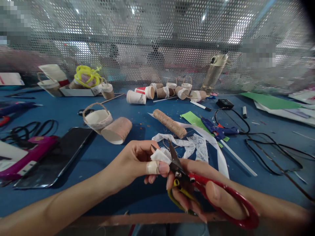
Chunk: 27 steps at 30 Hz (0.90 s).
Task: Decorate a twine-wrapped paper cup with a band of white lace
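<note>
My left hand point(137, 162) pinches a small piece of white lace point(161, 155) between thumb and fingers; the thumb has a plaster round it. My right hand point(201, 186) grips red-handled scissors point(197, 182), whose dark blades point up against the lace piece. Both hands hover over the near edge of the blue table point(103, 150). Just beyond them lie a strip of white lace ribbon point(197, 146) and a spool of brown twine point(169, 123).
A small cup basket with a handle point(97, 118) and a twine-wrapped cup point(117, 130) lie left of centre. A black phone point(59, 155) and pink glue gun point(27, 155) are at left, a blue glue gun point(219, 130) and black cables point(270, 147) at right. Several paper cups point(147, 93) line the mesh wall.
</note>
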Each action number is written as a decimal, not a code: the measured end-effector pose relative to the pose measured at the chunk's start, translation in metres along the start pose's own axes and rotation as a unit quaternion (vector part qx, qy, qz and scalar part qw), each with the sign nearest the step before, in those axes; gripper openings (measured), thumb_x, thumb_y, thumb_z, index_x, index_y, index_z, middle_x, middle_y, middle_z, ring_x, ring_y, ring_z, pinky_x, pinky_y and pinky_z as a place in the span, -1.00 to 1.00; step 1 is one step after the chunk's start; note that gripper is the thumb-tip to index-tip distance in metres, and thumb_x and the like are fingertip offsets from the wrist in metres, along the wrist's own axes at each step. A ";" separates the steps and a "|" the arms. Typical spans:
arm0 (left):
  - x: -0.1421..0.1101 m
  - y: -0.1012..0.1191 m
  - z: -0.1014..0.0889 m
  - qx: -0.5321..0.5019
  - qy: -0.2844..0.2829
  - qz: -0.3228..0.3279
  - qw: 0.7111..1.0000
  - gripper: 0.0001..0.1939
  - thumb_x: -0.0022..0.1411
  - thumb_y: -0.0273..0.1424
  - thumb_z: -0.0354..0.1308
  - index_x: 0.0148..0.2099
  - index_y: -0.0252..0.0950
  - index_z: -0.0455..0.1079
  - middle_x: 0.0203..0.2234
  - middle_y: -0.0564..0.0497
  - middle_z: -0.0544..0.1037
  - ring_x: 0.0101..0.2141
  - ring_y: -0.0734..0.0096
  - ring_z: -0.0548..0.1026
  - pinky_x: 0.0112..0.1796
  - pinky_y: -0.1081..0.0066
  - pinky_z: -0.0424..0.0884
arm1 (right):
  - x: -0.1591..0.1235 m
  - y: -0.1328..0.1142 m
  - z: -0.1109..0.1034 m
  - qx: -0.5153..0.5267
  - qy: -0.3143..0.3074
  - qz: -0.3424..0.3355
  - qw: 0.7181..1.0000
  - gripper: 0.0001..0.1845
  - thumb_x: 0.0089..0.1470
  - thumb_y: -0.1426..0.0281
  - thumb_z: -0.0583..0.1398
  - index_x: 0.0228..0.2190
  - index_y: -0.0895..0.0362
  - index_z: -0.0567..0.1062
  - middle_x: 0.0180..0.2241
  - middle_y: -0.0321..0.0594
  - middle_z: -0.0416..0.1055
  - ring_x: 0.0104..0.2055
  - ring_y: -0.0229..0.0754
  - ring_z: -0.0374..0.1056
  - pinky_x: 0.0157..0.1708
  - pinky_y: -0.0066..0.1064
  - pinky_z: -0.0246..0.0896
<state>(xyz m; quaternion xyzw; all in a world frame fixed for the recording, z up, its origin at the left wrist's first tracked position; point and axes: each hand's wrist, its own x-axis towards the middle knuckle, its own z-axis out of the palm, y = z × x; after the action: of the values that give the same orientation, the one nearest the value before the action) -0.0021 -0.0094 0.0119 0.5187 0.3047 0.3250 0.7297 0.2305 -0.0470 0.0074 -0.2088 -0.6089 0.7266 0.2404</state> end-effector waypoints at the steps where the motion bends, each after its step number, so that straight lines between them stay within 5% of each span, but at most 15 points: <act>1: 0.000 0.000 0.000 0.003 0.000 0.002 1.000 -0.76 0.06 -0.40 0.50 -0.43 -0.38 0.50 -0.61 0.05 0.56 -0.65 0.65 0.40 -0.64 0.69 0.34 | 0.000 -0.001 0.000 0.001 -0.001 0.002 1.000 -0.30 0.13 -0.26 0.09 -0.05 0.07 0.40 -0.39 -0.25 0.32 -0.58 -0.35 0.19 -0.65 -0.54 0.13; 14: 0.001 -0.002 0.001 -0.013 -0.045 -0.003 0.999 -0.77 0.09 -0.47 0.47 -0.43 -0.40 0.46 -0.55 0.09 0.58 -0.65 0.71 0.43 -0.61 0.73 0.38 | 0.002 -0.013 0.004 -0.013 -0.003 0.083 0.996 -0.31 0.16 -0.19 0.15 -0.06 0.18 0.41 -0.47 -0.33 0.28 -0.61 -0.47 0.14 -0.64 -0.67 0.11; 27: 0.001 -0.005 -0.001 -0.002 -0.061 0.000 0.998 -0.81 0.14 -0.46 0.44 -0.36 -0.39 0.47 -0.54 0.08 0.58 -0.63 0.69 0.44 -0.60 0.72 0.39 | 0.002 -0.001 0.006 -0.052 0.029 0.066 0.996 -0.35 0.27 -0.14 0.06 -0.11 0.22 0.47 -0.56 -0.39 0.28 -0.70 -0.52 0.09 -0.73 -0.73 0.06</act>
<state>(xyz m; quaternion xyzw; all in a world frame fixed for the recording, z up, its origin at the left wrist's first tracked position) -0.0015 -0.0095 0.0068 0.5360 0.2589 0.2929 0.7483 0.2251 -0.0502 0.0097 -0.2817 -0.6237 0.7017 0.1983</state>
